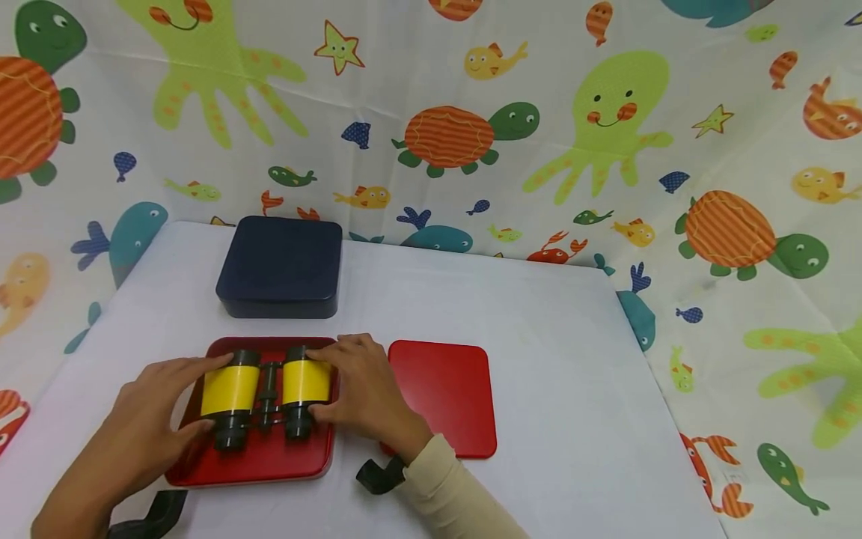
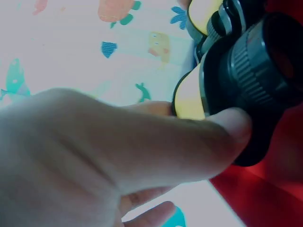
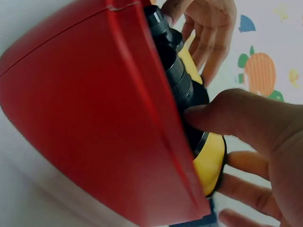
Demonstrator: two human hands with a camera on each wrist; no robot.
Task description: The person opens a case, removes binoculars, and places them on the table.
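Note:
Yellow and black binoculars (image 1: 230, 389) lie in a red tin tray (image 1: 269, 468), eyepieces toward the near side. My left hand (image 1: 144, 415) grips their left barrel, thumb at the eyepiece end and fingers at the far end. On the other barrel, my right hand (image 1: 367, 389) holds in the same way. In the left wrist view the left thumb (image 2: 232, 124) presses the black housing beside the eyepiece (image 2: 255, 66). From the right wrist view, the right thumb (image 3: 201, 116) touches the black body, while the fingers reach round the yellow side (image 3: 210, 163).
A dark navy box (image 1: 279, 266) stands behind the tray on the white table (image 1: 559, 389). To the right lies a flat red lid (image 1: 444, 397), partly behind the right wrist. A curtain (image 1: 431, 67) printed with sea animals hangs along the back and sides.

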